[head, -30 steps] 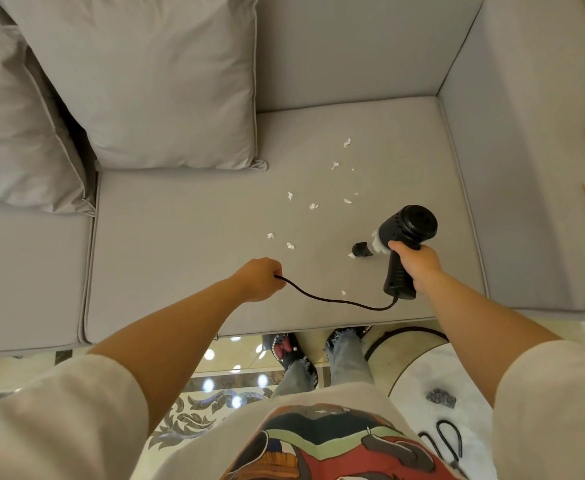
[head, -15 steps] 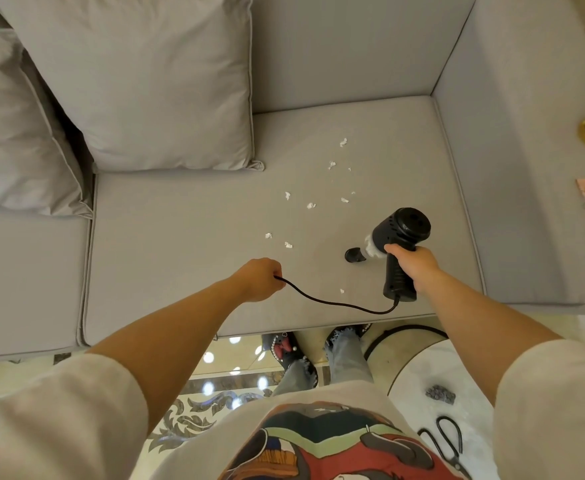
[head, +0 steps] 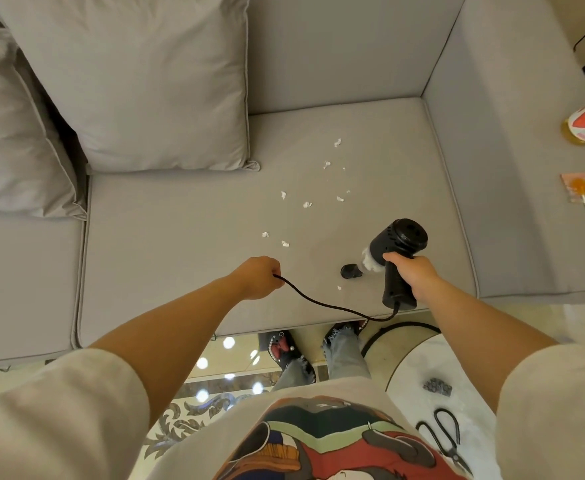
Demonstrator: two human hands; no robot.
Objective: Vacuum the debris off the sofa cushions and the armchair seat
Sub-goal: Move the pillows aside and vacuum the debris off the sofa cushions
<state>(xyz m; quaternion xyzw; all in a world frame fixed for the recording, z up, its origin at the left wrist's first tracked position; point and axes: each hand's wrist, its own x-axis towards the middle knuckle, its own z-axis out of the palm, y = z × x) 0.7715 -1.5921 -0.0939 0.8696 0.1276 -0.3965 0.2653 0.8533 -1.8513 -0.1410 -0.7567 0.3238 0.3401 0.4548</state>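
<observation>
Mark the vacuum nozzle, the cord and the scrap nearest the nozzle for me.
vacuum nozzle [head: 351,271], head view, on its black tip.
cord [head: 322,304], head view, mid-span between the hands.
scrap nearest the nozzle [head: 339,288], head view, on the white fleck itself.

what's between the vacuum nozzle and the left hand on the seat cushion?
In the head view, bare grey seat cushion lies between the vacuum nozzle and the left hand. The black cord loops nearer the front edge; one white scrap sits just below the nozzle.
</observation>
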